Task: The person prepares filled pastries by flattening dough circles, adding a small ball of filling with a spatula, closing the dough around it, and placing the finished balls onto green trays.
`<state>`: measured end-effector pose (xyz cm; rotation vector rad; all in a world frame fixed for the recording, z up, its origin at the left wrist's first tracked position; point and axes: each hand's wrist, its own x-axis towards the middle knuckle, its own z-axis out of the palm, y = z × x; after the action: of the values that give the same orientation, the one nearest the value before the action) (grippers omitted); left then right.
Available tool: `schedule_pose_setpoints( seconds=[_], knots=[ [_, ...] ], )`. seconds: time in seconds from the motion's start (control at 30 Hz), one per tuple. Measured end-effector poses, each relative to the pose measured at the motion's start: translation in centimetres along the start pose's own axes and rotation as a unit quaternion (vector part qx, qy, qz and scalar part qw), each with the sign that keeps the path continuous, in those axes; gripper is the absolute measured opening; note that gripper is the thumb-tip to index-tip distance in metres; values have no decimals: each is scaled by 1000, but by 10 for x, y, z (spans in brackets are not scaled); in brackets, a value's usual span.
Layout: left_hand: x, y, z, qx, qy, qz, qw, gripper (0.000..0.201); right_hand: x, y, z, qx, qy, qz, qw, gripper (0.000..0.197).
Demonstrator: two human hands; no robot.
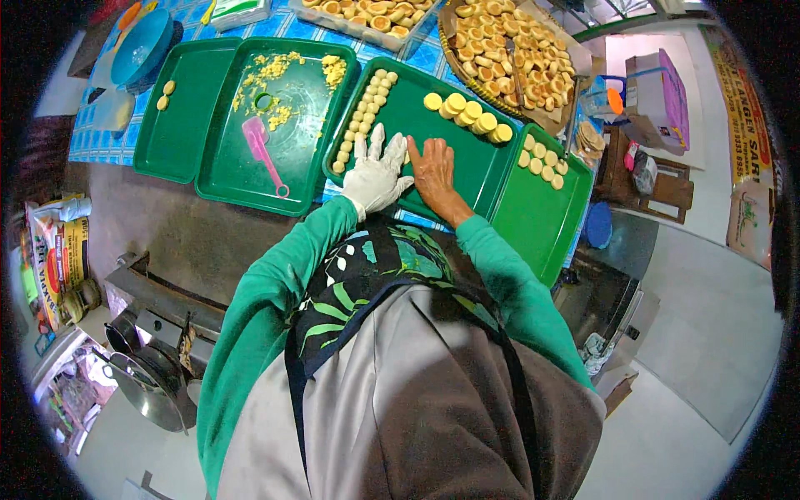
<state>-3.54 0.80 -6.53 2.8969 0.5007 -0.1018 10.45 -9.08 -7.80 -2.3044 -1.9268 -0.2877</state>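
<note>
My left hand (375, 177), in a white glove, lies with its fingers spread over a green tray (408, 92). Beside it my bare right hand (435, 177) rests on the same tray, its fingers stretched out and its thumb side close to the glove. A bit of something pale shows between the two hands, mostly hidden. Pale dough balls (367, 112) form a double row along the tray's left side, next to the gloved fingers. Yellow dough discs (471, 111), some stacked, run across the far right part of it.
Flattened dough rounds (542, 157) sit on a green tray to the right. Leftward, another tray (225, 179) holds yellow crumbs (271, 75) and a pink spatula (262, 150). Golden baked pastries (508, 50) fill a round woven tray beyond. A blue bowl (142, 50) stands far left.
</note>
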Motion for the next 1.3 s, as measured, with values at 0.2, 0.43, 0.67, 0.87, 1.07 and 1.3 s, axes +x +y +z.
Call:
schedule_pose_setpoints(
  seconds=[0.2,0.43,0.67,0.87,1.07,1.3],
  knots=[
    [-9,10,-9,10,16,38,999,72,-13,5,-9,16,-20,-4,1000,46],
    [-18,8,-9,16,14,47,999,67,-24,7,-15,17,-26,-43,999,48],
    [-22,3,-10,-23,12,45,999,61,-31,7,-22,66,-44,-63,995,53],
    [-29,-2,-10,-43,18,13,999,58,-27,10,-11,146,-39,-30,988,47],
    [-35,-7,-4,-88,156,19,984,43,63,14,-6,54,181,-16,982,51],
    [-47,-14,0,-211,245,25,946,25,79,4,39,-45,143,-62,987,59]
  ],
)
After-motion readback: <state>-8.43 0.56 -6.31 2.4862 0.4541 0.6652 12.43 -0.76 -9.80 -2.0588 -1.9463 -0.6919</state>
